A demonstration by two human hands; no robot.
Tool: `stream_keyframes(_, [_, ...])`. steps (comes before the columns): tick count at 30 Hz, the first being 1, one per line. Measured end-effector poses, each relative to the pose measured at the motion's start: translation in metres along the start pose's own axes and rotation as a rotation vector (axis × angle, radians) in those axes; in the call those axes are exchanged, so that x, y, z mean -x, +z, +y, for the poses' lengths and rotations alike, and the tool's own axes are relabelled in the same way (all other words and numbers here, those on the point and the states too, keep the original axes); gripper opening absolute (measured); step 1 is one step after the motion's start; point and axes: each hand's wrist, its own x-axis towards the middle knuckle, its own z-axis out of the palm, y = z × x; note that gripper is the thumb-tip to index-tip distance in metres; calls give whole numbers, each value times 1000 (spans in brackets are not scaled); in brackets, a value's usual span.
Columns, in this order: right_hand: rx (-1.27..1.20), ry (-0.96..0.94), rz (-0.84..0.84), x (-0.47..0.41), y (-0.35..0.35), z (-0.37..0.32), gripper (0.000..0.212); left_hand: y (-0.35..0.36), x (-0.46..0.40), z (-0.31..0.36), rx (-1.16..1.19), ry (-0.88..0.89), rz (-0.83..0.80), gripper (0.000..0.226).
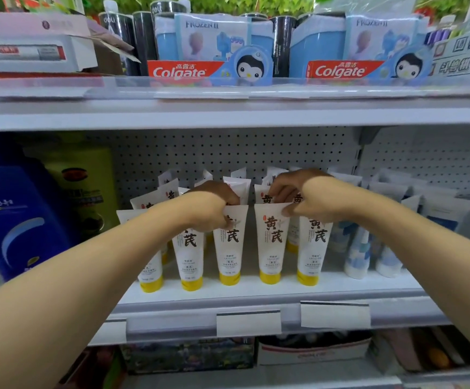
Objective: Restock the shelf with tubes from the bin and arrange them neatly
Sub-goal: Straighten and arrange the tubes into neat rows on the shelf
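White yellow-capped tubes [230,245] stand cap-down in rows on the middle shelf [256,293]. The left hand [211,209] and right hand [298,197] each pinch a front tube's top (bin unseen). A careless nudge could topple neighbouring tubes.

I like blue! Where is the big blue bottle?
The big blue bottle stands at the far left of the middle shelf, beside a green bottle, left of the yellow-capped tubes.
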Motion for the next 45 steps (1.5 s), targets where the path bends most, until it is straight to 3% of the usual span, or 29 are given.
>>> stream_keyframes(5, [5,44,37,16,-22,16,33,1,0,-3,-1,-7,-2,22])
stream_keyframes(15, [288,142,-94,23,-7,27,34,-5,3,3,66,-54,12,35])
stream_keyframes(28, [268,150,-97,22,-7,31,31,-8,7,10,116,-67,42,34])
stream_keyframes(38, [177,170,-51,29,-15,35,41,-5,1,29,125,-36,69,37])
stream_keyframes(45, [185,166,-49,36,-23,43,41,2,-16,52,2,3,100,42])
